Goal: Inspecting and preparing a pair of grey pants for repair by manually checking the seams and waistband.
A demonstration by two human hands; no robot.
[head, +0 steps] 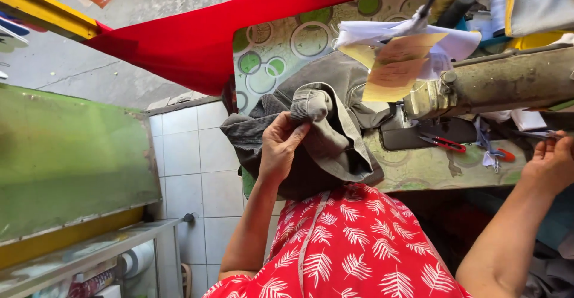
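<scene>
One head-worn camera looks steeply down from close above, facing the sewing table (418,169) edge, the wearer's lap and tiled floor (197,160) at left

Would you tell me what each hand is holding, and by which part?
The left hand pinches the grey garment at its folded-over hem. The right hand touches something thin at the table's edge; whether it grips cannot be told.

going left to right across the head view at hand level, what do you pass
green board → white floor tiles → left hand pinching the grey garment → red-handled snips on the patterned table → right hand at the frame's edge
</scene>
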